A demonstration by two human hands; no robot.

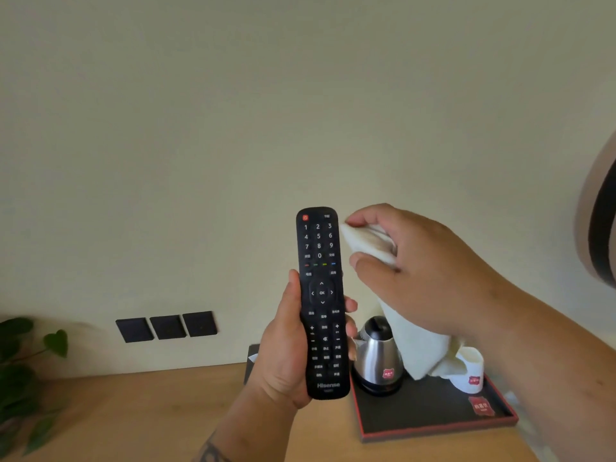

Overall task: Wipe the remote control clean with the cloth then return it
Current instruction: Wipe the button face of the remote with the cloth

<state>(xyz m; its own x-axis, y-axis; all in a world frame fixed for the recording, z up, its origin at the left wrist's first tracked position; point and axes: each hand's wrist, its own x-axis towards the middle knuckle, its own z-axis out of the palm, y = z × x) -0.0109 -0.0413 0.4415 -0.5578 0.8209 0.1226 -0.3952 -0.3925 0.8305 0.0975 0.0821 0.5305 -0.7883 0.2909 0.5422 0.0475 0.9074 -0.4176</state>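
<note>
My left hand [283,355] holds a black remote control [320,295] upright by its lower half, buttons facing me. My right hand [416,265] grips a white cloth [370,243], bunched between thumb and fingers just to the right of the remote's top end. The cloth's folded tip touches or nearly touches the remote's upper right edge. The rest of the cloth [420,348] hangs down below my right wrist.
A wooden tabletop [150,415] lies below. On it a dark tray [433,418] with a red rim carries a steel kettle [378,361] and a white cup [471,371]. Three black wall plates [166,326] sit on the wall; a leafy plant [23,378] stands at left.
</note>
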